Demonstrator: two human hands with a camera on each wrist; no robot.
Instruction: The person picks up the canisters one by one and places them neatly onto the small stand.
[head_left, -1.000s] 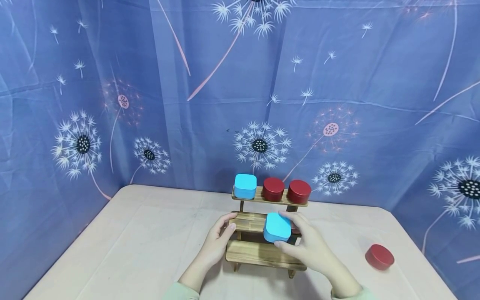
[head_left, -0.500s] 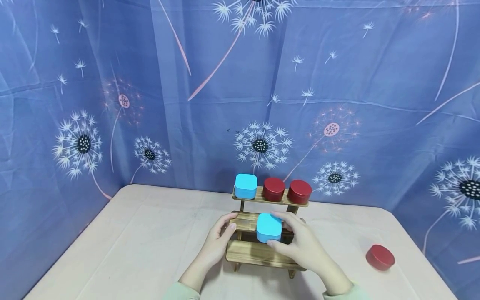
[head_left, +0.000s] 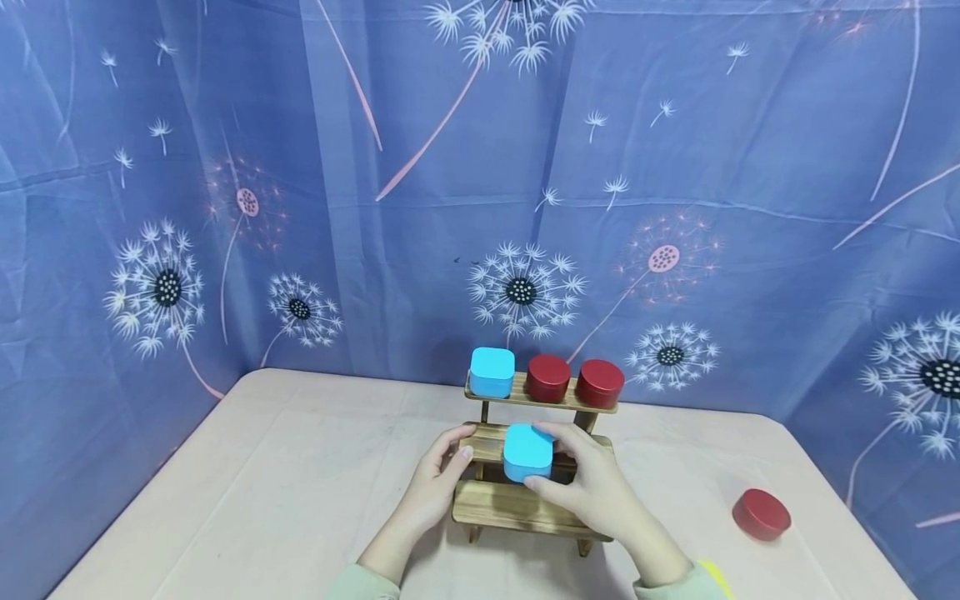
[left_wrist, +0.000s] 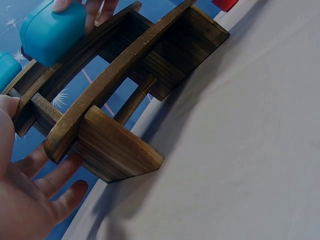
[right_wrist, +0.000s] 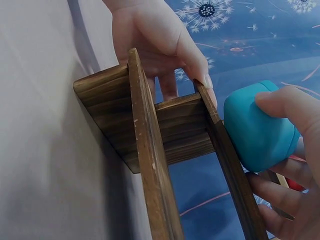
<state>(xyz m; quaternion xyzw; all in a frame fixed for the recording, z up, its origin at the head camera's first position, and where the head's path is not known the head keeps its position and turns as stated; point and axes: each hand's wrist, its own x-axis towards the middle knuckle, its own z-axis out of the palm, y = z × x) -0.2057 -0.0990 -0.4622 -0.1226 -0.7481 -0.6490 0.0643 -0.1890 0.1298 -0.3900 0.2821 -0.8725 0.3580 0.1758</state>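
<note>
A three-tier wooden display stand [head_left: 517,504] stands on the table. My left hand [head_left: 438,471] grips the left end of its middle shelf, thumb on the shelf's edge and fingers around the end. In my right hand [head_left: 588,479] is a light-blue box [head_left: 528,452] with rounded corners, pinched between thumb and fingers. This box is at the middle shelf, left of its centre; in the right wrist view the blue box [right_wrist: 257,127] sits right at the shelf's edge. On the top shelf are another blue box [head_left: 492,372] and two round red tins, a middle tin [head_left: 548,378] and a right tin [head_left: 600,383].
One more red tin [head_left: 761,514] lies on the table [head_left: 300,483] to the right of the stand. A blue curtain [head_left: 420,250] with dandelion prints hangs behind the table and along its sides.
My right hand has moved left along the middle shelf with the blue box, from right of centre to left of centre. My left hand has stayed on the stand.
</note>
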